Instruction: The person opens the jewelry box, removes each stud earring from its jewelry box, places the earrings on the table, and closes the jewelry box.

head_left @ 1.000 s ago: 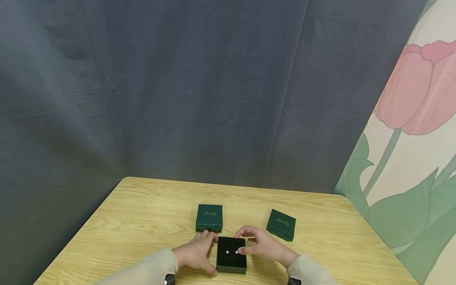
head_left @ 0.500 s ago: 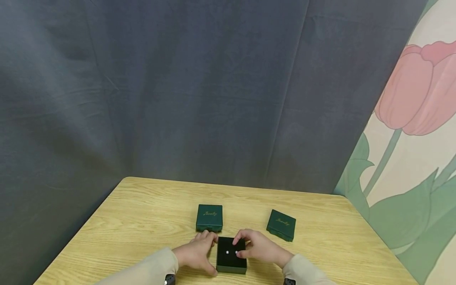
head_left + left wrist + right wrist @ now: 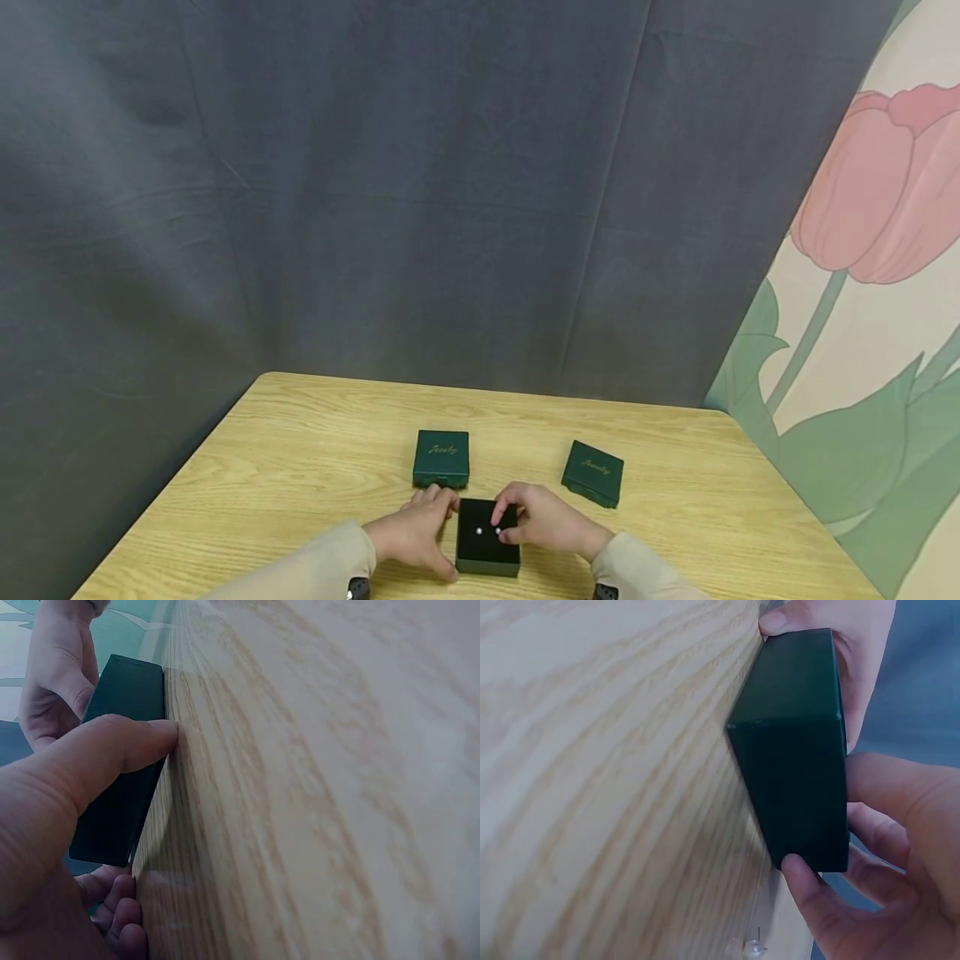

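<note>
An uncovered dark green jewelry box (image 3: 487, 568) with a black insert sits on the table. Two small pearl earrings show in it, a left one (image 3: 479, 531) and a right one (image 3: 498, 531). My left hand (image 3: 408, 535) holds the box from its left side, thumb at the near corner and fingers at the far one. From the right, my right hand (image 3: 551, 521) reaches over the box, its thumb and index finger pinching the right earring. Both wrist views show the box's green outer walls (image 3: 124, 690) (image 3: 795, 795) but hide the insert.
Behind my left hand is a green box marked in gold (image 3: 441, 454). A similar green piece (image 3: 592, 472), tilted, lies to the right; I cannot tell whether it is a lid. In the right wrist view, another pearl earring (image 3: 754, 948) lies on the wooden table (image 3: 592, 787).
My right index finger has come down into the box toward the thumb, closing on the right earring. The right wrist has moved slightly left. My left hand and the boxes stay put.
</note>
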Motion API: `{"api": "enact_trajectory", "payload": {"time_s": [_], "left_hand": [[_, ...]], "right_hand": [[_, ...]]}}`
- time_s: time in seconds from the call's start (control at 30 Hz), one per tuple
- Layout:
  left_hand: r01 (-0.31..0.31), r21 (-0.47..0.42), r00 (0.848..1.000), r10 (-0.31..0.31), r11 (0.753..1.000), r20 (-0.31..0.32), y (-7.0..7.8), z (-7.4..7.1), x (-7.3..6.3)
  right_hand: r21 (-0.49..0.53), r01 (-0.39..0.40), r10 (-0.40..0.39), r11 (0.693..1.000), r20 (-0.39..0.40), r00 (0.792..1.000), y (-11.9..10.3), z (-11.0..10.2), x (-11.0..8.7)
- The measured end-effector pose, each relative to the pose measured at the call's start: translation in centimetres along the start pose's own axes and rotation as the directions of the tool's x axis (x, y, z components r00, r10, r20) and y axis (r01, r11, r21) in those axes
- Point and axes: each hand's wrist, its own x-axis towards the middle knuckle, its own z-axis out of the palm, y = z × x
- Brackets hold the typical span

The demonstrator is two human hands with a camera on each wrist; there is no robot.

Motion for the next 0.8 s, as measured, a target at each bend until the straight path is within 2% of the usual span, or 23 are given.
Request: {"api": "enact_trajectory", "payload": {"time_s": [0.33,0.8], "left_hand": [[0.000,0.009,1.000,0.000,1.000,-0.009,-0.01,0.12,-0.01],[0.001,-0.004,1.000,-0.001,1.000,-0.009,-0.10,0.10,-0.04]], "right_hand": [[-0.093,0.017,-0.019,0.996,-0.026,0.999,0.07,0.05,0.23],[-0.098,0.016,-0.017,0.995,-0.006,1.000,-0.30,0.09,0.47]]}}
